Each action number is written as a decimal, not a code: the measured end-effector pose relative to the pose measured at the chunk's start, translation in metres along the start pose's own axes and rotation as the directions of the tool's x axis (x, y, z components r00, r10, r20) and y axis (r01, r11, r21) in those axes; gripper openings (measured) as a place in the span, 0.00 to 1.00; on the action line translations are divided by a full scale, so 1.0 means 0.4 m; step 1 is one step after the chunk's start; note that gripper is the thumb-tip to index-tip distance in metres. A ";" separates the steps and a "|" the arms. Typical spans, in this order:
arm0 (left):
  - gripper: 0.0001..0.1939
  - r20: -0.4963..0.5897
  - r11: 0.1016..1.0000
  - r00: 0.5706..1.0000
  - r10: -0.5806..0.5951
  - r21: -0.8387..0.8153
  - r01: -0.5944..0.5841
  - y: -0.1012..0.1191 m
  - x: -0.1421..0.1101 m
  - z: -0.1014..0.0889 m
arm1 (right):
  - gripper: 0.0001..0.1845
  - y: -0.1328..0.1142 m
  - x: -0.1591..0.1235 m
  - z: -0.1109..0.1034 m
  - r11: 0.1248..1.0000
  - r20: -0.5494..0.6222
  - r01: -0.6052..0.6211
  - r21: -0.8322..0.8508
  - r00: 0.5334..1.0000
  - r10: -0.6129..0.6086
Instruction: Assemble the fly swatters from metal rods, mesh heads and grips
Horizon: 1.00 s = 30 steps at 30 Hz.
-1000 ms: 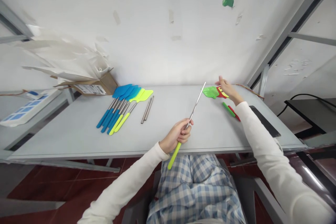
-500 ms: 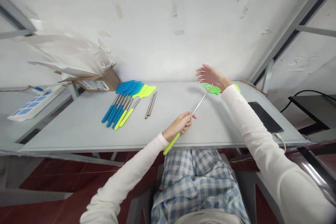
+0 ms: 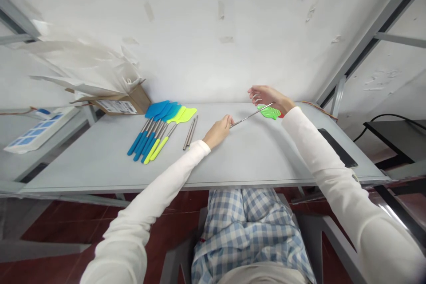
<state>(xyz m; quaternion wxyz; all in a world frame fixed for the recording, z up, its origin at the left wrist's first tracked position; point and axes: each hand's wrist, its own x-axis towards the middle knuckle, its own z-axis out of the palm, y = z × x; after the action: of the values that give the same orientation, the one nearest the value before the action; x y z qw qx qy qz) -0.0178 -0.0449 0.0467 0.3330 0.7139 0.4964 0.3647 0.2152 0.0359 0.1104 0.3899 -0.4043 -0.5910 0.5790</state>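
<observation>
A pale wall [image 3: 186, 66] rises beyond the grey table [image 3: 266, 159] before me. Far left sits an opened carton [image 3: 140, 100], then nearer, blue and yellow swatters [image 3: 163, 111]. My left hand [image 3: 218, 132] is closed round a thin metal rod [image 3: 248, 118], mid-table; my right hand [image 3: 266, 93], fingers loosely spread, hovers by its tip, contact unclear. I judge I'm bringing rod and right hand together, which calls for a steady left grip. A small green swatter head [image 3: 269, 112] lies just beyond the tip.
</observation>
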 end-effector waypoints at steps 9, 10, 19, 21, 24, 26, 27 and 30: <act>0.08 0.002 0.995 0.999 0.036 0.096 -0.036 0.030 -0.007 0.026 | 0.18 0.040 -0.023 0.072 0.997 0.068 0.071 -0.008 0.995 -0.071; 0.07 0.004 0.994 0.999 0.050 0.100 -0.050 0.037 -0.003 0.036 | 0.19 0.046 -0.024 0.094 0.997 0.084 0.079 -0.012 0.993 -0.078; 0.08 -0.055 0.989 0.995 0.085 -0.117 -0.091 0.073 0.010 0.085 | 0.27 0.043 -0.036 0.206 0.991 0.103 0.085 -0.107 0.992 -0.074; 0.11 -0.064 0.979 0.994 0.090 -0.176 -0.100 0.082 0.011 0.078 | 0.29 0.034 -0.029 0.191 0.995 0.107 0.077 -0.060 0.992 -0.071; 0.19 -0.052 0.926 0.999 -0.008 -0.377 -0.012 0.098 0.028 0.052 | 0.32 0.046 -0.024 0.165 0.992 -0.007 0.111 0.061 0.994 -0.111; 0.24 -0.005 0.811 0.992 -0.124 -0.576 0.098 0.108 0.048 0.028 | 0.31 0.074 -0.032 0.161 0.990 -0.097 0.125 0.059 0.988 -0.119; 0.25 0.022 0.733 0.985 -0.168 -0.665 0.140 0.112 0.060 0.017 | 0.31 0.093 -0.040 0.165 0.994 -0.111 0.111 0.026 0.988 -0.107; 0.26 0.045 0.538 0.973 -0.226 -0.827 0.164 0.116 0.095 0.000 | 0.28 0.156 -0.073 0.206 0.993 -0.032 0.024 -0.119 0.999 -0.028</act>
<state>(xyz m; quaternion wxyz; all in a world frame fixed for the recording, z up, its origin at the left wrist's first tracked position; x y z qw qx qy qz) 0.0129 -0.0220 0.0926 0.6495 0.4027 0.3550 0.5385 0.1512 -0.0214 0.0462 0.3825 -0.4287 -0.6230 0.5309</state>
